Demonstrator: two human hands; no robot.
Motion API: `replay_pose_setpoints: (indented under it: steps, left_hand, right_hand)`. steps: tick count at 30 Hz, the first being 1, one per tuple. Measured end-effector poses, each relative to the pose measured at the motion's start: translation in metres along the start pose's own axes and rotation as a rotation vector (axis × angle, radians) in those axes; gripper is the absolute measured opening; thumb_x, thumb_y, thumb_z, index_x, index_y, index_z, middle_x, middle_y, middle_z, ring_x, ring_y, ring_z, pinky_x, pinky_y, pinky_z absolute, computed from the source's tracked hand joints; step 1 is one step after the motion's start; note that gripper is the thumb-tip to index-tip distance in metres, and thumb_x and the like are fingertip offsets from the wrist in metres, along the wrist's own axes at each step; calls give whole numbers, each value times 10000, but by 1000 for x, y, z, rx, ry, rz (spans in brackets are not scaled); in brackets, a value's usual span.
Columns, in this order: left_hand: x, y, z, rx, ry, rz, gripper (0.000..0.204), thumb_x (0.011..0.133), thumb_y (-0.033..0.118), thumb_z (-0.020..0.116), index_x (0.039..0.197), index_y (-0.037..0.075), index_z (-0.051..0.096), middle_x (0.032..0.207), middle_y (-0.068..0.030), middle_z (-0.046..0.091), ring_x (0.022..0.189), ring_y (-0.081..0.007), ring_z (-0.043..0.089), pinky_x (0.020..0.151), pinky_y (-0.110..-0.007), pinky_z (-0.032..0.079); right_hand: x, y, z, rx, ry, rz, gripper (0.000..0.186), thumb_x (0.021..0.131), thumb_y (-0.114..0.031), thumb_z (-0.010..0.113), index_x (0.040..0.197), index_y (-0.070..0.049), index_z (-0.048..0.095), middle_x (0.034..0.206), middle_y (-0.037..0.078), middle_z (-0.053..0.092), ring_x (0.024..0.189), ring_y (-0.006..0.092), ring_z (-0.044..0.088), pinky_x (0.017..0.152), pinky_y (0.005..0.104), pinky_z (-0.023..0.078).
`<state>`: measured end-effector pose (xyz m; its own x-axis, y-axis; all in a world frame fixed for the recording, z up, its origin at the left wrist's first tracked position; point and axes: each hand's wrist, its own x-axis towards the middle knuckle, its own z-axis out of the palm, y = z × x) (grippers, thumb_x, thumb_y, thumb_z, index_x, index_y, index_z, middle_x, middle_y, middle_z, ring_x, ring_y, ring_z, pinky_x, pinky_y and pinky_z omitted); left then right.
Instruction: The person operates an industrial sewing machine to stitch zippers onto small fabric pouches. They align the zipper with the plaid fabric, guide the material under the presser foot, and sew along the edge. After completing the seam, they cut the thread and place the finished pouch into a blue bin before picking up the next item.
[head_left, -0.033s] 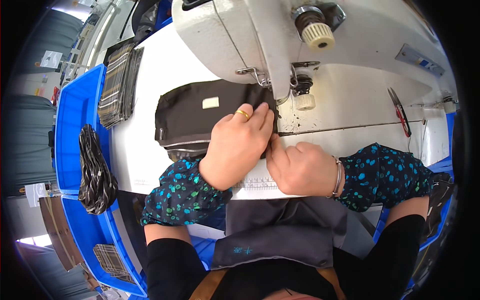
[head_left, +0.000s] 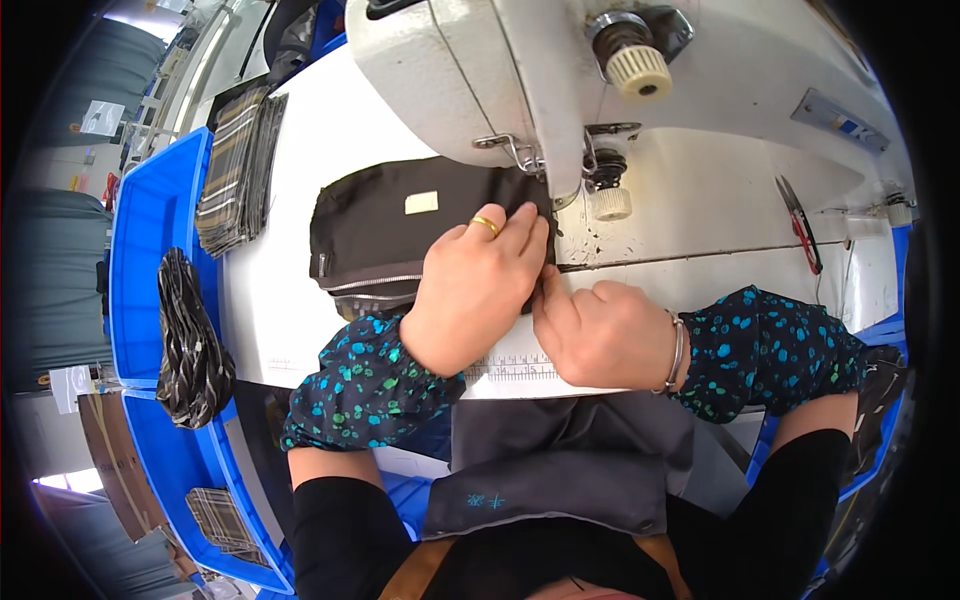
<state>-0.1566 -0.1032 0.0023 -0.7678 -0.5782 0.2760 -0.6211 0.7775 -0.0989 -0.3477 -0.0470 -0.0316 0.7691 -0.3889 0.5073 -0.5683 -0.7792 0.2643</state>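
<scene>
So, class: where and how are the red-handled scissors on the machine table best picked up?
Probably by the red handles, the right hand coming from the near side: the scissors lie with handles nearer and blades pointing away.

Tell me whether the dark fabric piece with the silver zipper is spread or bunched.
Spread: the dark fabric piece lies mostly flat on the white tabletop, pale rectangular label facing up, bare left hand resting on it.

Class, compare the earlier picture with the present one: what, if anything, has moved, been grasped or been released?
Nothing has visibly changed beyond perhaps a tiny shift of the dark fabric piece. The left hand still lies on it, the right hand at its right edge; the scissors stay put.
</scene>
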Motion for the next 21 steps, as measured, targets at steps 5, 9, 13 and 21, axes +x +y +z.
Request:
replay_pose_setpoints:
  steps: [5,9,13,21]
  left_hand:
    - [2,-3,3,22,30,-41,444,737,103,709,1177,60,748,1232,-19,730,965,-213,658,769,-325,585]
    - [0,-5,1,-76,64,-50,409,730,75,744,1137,102,781,1221,2,731,964,-214,666,771,-321,591]
    - [-3,-11,-1,-182,34,-7,398,717,49,773,1109,111,799,1216,8,731,986,-212,680,774,-324,602]
    - [-2,-7,-10,-225,-27,-18,369,752,99,773,1119,75,774,1214,-29,724,1004,-229,684,786,-341,604]
  right_hand:
    - [2,6,2,-6,-11,8,269,714,-166,665,825,72,724,912,328,729,572,186,637,495,284,451]
    - [0,6,3,19,-3,19,294,715,-170,663,846,83,734,927,324,733,576,187,648,502,286,460]
    - [0,5,2,31,-23,34,306,722,-183,663,854,82,737,928,317,736,580,182,648,500,288,458]
    - [-1,3,0,83,-32,76,307,736,-183,664,863,87,736,985,329,735,532,154,602,481,278,431]
